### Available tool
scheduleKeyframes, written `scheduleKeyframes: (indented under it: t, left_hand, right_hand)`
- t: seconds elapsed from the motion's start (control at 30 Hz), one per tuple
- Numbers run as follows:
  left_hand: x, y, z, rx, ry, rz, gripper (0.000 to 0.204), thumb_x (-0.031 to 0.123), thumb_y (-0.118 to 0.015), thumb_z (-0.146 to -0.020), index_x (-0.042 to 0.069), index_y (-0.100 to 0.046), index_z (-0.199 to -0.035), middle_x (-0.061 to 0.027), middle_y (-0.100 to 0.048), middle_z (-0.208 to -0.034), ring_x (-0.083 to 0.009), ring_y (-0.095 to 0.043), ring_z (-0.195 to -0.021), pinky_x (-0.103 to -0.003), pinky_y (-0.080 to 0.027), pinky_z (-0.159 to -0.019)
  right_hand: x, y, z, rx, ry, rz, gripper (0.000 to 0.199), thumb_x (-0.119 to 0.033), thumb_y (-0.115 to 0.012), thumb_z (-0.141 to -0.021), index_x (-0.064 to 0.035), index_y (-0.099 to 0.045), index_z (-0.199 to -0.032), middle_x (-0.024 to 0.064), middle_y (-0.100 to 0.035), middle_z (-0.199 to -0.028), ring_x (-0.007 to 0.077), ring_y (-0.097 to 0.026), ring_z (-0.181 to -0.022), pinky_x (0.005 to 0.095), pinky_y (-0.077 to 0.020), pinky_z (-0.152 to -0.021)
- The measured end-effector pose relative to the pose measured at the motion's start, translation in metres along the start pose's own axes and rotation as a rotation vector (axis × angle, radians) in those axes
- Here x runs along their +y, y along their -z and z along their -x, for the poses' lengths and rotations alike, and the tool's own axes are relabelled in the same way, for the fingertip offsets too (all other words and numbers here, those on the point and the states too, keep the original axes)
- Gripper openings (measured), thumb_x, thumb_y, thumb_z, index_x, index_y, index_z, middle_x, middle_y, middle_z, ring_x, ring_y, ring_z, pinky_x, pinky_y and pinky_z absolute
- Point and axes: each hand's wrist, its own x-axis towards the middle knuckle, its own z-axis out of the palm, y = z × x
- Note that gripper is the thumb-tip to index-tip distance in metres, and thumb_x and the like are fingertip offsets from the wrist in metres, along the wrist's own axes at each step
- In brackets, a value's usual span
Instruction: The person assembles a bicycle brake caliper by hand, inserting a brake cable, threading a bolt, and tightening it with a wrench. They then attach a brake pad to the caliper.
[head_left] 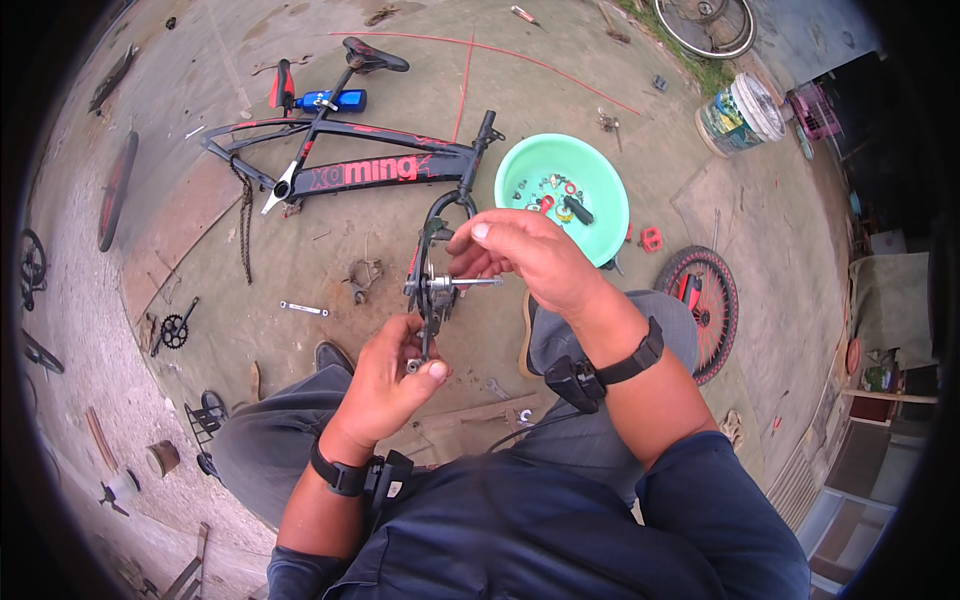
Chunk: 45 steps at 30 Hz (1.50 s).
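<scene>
My left hand is closed on the lower end of a black metal part with a silver barrel. From the barrel a thin silver rod sticks out to the right. The exact kind of this part does not show. My right hand is curled at the part's upper end, its fingertips touching it; the palm side is hidden. Just beyond the hands lies a black and red bicycle frame, its fork reaching down toward the part. The saddle is still on the frame.
A mint green basin with small parts stands right of the fork. A spoked wheel lies by my right knee. Around lie a wrench, a crank with chainring, a hanging chain, a red pedal and a bucket.
</scene>
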Motion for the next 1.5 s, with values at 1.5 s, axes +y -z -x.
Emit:
scheduleKeyframes:
  t: [1.5]
  left_hand:
    - [0.011,-0.01,-0.003,0.193,0.029,-0.262,0.069,0.03,-0.085,-0.083,-0.012,-0.053,-0.127,-0.0136,-0.065,-0.094,-0.0169,-0.069,-0.076,-0.032,-0.058,-0.07]
  right_hand:
    - [0.015,-0.016,-0.001,-0.08,-0.021,0.166,0.027,-0.015,-0.072,-0.099,-0.0012,-0.065,-0.121,0.0022,-0.069,-0.101,0.0054,-0.06,-0.083,0.0243,-0.0522,-0.068]
